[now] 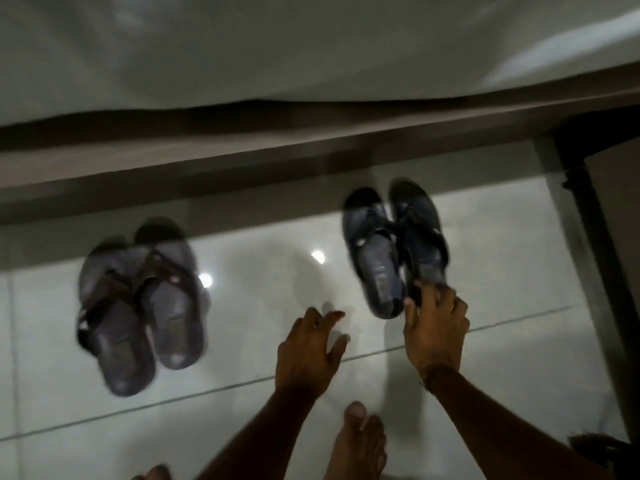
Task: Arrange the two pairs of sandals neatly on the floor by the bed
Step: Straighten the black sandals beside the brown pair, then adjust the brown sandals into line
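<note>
Two pairs of sandals lie on the glossy white tiled floor beside the bed. The brown-strapped pair (138,306) sits at the left, its two sandals side by side, toes toward the bed. The dark blue pair (391,247) lies at the right, its sandals touching. My right hand (434,327) pinches the heel of the right sandal (420,233) of that blue pair. My left hand (308,348) hovers over the floor between the pairs, fingers spread, holding nothing. The picture is blurred by motion.
The bed (311,64) with its white sheet and brown frame rail (277,150) runs across the top. A dark bed leg (595,237) stands at the right. My bare foot (356,445) is on the floor (242,341) near the bottom edge.
</note>
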### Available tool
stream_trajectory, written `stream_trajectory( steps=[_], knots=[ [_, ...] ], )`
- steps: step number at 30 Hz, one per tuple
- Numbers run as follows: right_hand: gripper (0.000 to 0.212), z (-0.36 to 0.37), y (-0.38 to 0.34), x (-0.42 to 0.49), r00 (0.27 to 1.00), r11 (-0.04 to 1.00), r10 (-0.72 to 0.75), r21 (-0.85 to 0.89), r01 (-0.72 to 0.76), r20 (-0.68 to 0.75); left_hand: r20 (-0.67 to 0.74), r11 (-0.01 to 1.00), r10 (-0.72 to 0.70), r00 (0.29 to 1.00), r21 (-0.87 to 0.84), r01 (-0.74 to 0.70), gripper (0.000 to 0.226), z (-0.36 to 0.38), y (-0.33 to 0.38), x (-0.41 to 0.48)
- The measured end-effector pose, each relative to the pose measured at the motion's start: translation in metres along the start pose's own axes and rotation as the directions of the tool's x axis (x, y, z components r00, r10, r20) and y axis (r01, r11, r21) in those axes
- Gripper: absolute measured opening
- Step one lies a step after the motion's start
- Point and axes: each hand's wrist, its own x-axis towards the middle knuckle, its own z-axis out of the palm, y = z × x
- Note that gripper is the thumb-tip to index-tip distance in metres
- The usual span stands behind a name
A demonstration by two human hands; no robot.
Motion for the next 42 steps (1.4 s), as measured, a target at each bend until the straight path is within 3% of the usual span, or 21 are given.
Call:
stream_trajectory(
  steps=[3, 6, 10, 15, 23, 42],
  knots=[
    [0.034, 0.009, -0.054, -0.058, 0.976, 0.98, -0.193, 0.071, 0.187, 0.096, -0.113, 0.998, -0.047, 0.993, 0.03, 0.05, 0.046, -0.036, -0.063, -0.054],
    [0.034, 0.027, -0.129, -0.11, 0.909, 0.925, -0.35, 0.233, 0.299, 0.224, -0.229, 0.98, -0.179, 0.957, 0.04, 0.193, 0.046, -0.077, -0.143, -0.099],
    [0.041, 0.062, -0.221, -0.154, 0.848, 0.867, -0.424, 0.411, 0.28, 0.317, -0.306, 0.906, -0.385, 0.871, 0.052, 0.419, 0.041, -0.117, -0.243, -0.135],
    [0.053, 0.105, -0.292, -0.171, 0.845, 0.854, -0.43, 0.447, 0.267, 0.318, -0.229, 0.903, -0.429, 0.874, -0.072, 0.424, 0.063, -0.137, -0.322, -0.134],
    [0.065, 0.127, -0.314, -0.172, 0.85, 0.894, -0.404, 0.342, 0.289, 0.338, -0.175, 0.952, -0.302, 0.937, -0.098, 0.288, 0.08, -0.144, -0.35, -0.117],
    [0.07, 0.123, -0.317, -0.21, 0.84, 0.928, -0.358, 0.259, 0.269, 0.408, -0.107, 0.943, -0.32, 0.941, -0.132, 0.306, 0.085, -0.152, -0.354, -0.134]
  ],
)
